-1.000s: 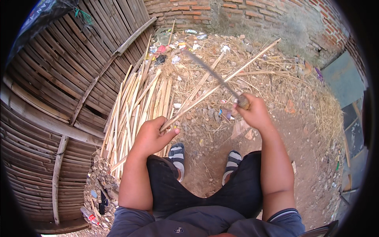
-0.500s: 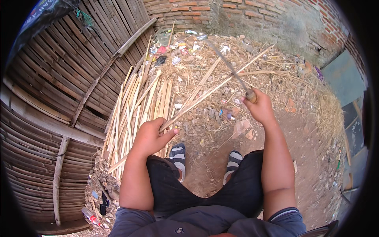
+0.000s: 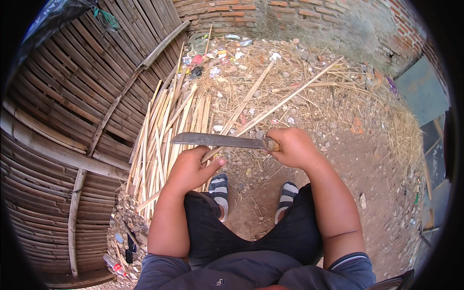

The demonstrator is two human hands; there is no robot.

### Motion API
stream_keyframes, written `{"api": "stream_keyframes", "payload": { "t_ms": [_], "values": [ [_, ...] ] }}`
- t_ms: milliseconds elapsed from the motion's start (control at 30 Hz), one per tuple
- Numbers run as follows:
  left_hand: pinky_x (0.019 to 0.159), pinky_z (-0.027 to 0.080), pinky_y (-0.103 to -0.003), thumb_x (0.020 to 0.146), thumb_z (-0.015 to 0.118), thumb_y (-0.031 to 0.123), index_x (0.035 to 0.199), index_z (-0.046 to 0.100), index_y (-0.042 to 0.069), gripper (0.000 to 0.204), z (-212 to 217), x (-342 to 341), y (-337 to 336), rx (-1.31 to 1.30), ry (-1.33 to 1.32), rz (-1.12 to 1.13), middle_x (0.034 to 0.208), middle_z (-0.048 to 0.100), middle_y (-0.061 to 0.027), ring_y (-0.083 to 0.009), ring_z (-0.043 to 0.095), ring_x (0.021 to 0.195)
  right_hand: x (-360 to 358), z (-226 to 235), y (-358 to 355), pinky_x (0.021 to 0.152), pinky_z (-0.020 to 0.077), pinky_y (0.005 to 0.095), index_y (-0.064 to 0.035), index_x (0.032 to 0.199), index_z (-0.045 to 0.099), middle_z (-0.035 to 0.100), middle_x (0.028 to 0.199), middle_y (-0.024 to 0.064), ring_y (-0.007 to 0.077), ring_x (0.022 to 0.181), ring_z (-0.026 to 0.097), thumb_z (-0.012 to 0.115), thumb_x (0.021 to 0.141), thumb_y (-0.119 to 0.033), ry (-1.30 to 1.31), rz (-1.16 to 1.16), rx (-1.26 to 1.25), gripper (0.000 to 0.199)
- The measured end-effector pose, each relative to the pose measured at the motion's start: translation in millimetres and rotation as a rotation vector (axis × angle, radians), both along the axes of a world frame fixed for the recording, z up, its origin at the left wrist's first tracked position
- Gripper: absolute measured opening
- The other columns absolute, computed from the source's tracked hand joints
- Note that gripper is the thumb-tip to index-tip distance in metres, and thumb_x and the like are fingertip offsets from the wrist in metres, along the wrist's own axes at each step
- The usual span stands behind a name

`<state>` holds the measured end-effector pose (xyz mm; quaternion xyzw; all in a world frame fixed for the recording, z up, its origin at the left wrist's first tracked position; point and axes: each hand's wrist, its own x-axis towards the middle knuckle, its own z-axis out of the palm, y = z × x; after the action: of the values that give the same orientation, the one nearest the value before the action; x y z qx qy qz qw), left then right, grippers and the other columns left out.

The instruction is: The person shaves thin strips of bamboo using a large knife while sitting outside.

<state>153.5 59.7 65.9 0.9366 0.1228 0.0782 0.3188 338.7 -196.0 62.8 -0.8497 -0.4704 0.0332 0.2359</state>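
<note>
My left hand (image 3: 192, 168) grips the near end of a long thin bamboo stick (image 3: 285, 100) that runs away up and to the right over the ground. My right hand (image 3: 291, 146) is closed on the wooden handle of a big knife (image 3: 217, 140). Its flat grey blade lies level, pointing left, across the stick just above my left thumb. Both hands are over my knees, and my sandalled feet (image 3: 220, 187) show below them.
A pile of split bamboo strips (image 3: 166, 130) lies on the ground to the left, beside a woven bamboo wall (image 3: 67, 106). Straw, scraps and litter cover the dirt ahead, up to a brick wall (image 3: 309, 14). A grey panel (image 3: 420, 89) stands at right.
My right hand has swung the knife down from a raised position at the upper right. The blade now lies level across the stick near my left hand, which has stayed put.
</note>
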Motion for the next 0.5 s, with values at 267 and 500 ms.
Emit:
{"api": "stream_keyframes", "payload": {
  "t_ms": [267,500],
  "values": [
    [0.056,0.045,-0.037,0.089,0.086,0.039,0.083,0.064,0.001,0.044,7.4,-4.4,10.8,0.058,-0.005,0.028,0.062,0.056,-0.0090,-0.0197,0.054,0.057,58.2,-12.5,-38.0,0.074,0.0555,0.0429,-0.0038,0.106,0.072,0.074,0.084,0.0174,0.0309,0.078,0.073,0.083,0.090,-0.030,0.196,-0.522,0.222,0.032],
    [0.055,0.045,-0.037,0.089,0.086,0.039,0.082,0.063,0.001,0.045,4.8,-1.0,4.4,0.016,-0.029,0.023,0.062,0.056,-0.0086,-0.0198,0.054,0.057,29.7,-11.0,-20.2,0.076,0.0570,0.0452,-0.0037,0.107,0.072,0.075,0.087,0.0187,0.0329,0.083,0.074,0.083,0.089,-0.028,0.156,-0.305,0.212,0.033]
  ]
}}
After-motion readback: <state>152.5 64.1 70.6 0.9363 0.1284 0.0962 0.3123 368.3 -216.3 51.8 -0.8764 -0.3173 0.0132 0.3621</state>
